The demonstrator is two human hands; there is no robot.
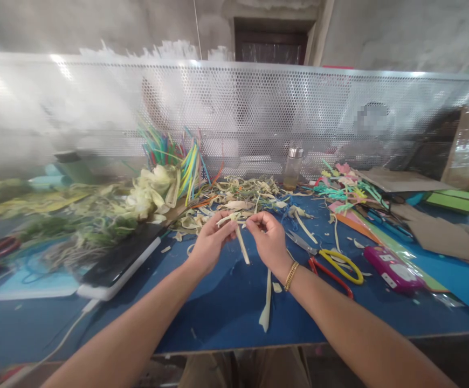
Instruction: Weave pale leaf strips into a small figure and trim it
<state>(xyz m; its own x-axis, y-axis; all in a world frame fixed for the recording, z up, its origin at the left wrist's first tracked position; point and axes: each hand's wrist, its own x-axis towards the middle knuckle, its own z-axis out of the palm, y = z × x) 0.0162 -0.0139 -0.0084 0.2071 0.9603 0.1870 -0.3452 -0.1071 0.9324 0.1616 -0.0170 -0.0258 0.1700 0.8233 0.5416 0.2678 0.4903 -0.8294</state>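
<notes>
My left hand [214, 237] is closed, its thumb and fingers pinching a pale plant strip that looks like husk [241, 245]. The strip's long end hangs down at a slant between my hands. My right hand [269, 240], with a gold bracelet at the wrist, is pinched close beside it, and a small pale bit shows at its fingertips. Whether both hands hold the same strip I cannot tell. A loose pale strip [267, 304] lies on the blue table below my right hand. Scissors [331, 261] with yellow and red handles rest right of that hand.
A phone [125, 253] with a white cable lies at left. Behind are pale husks [153, 188], colourful stems [190, 167], scraps [246, 194] and a glass bottle [293, 167]. A magenta case [394, 269], coloured paper and cardboard [448, 229] lie right. A perforated metal panel [218, 108] stands at the back.
</notes>
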